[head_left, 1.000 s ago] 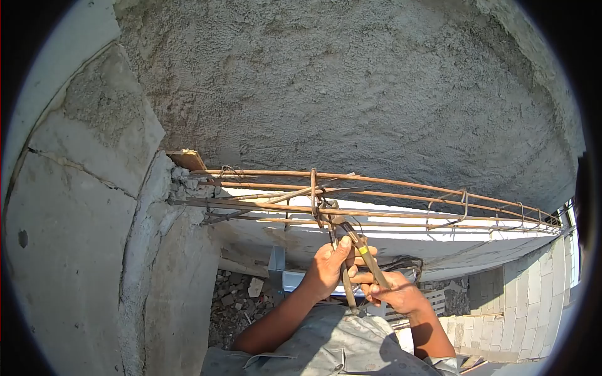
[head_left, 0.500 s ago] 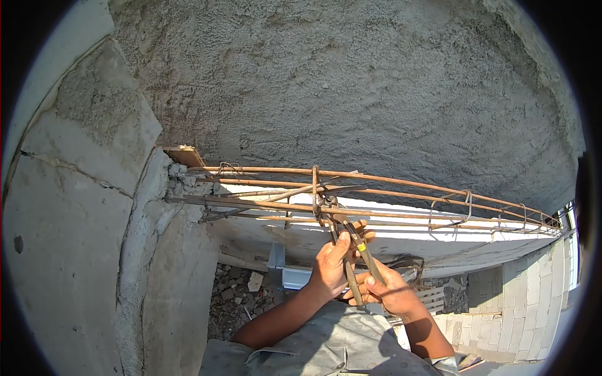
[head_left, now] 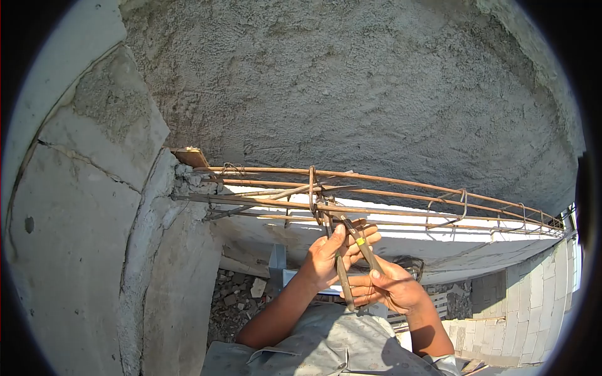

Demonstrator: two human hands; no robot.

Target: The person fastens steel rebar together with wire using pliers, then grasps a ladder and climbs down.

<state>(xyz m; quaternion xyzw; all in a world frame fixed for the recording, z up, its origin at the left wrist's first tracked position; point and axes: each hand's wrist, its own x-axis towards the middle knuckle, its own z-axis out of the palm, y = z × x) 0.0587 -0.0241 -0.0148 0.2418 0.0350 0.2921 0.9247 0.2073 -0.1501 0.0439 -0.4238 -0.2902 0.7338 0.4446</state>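
A pair of long-handled pincers [head_left: 342, 276] with yellow tape on one handle stands with its jaws up against the rusty rebar cage [head_left: 401, 195]. My left hand [head_left: 321, 258] is loosely around the upper handles, thumb on the near side and fingers stretched out behind them. Lower down, my right hand [head_left: 398, 289] grips the taped handle with the thumb, its fingers reaching toward the other handle. The jaws meet the bars beside an upright stirrup [head_left: 311, 191]; what they bite on is too small to make out.
Rough grey plaster wall [head_left: 351, 88] rises behind the cage, which lies along a white block wall top [head_left: 401, 237]. To the left is a concrete column [head_left: 75, 238]. Rubble [head_left: 241, 297] lies below, with dark coiled wire [head_left: 411, 266] near my right hand.
The pincers' handles have spread apart a little and shifted slightly left. My left fingers have opened out further, and my right hand has moved with its handle.
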